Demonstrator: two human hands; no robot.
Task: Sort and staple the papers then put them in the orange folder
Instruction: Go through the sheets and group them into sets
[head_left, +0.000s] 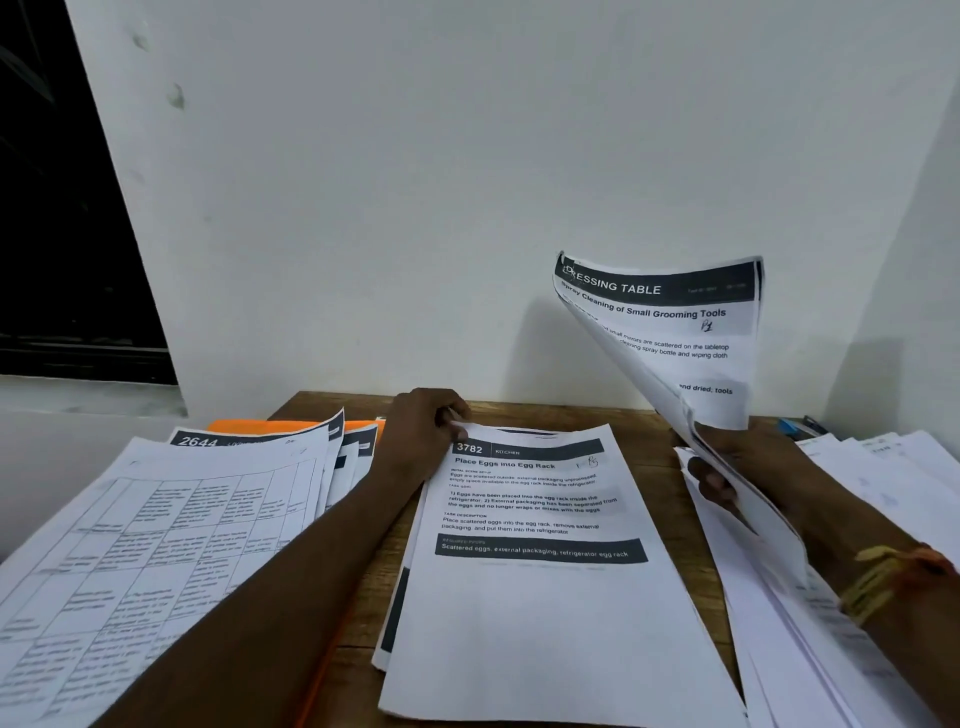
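Observation:
A printed sheet headed "3782 Kitchen" (540, 571) tops a small stack in the middle of the wooden table. My left hand (423, 434) pinches that sheet's top left corner. My right hand (727, 467) grips a bundle of sheets headed "Dressing Table" (670, 338), lifted upright above the table on the right. The orange folder (270, 427) lies at the back left, mostly hidden under a pile of papers with tables (156, 545). No stapler is clearly visible.
More loose white sheets (883, 483) spread over the table's right side. A small blue and dark object (800, 427) lies by the wall at the back right. The white wall stands right behind the table (639, 431); a dark window is at far left.

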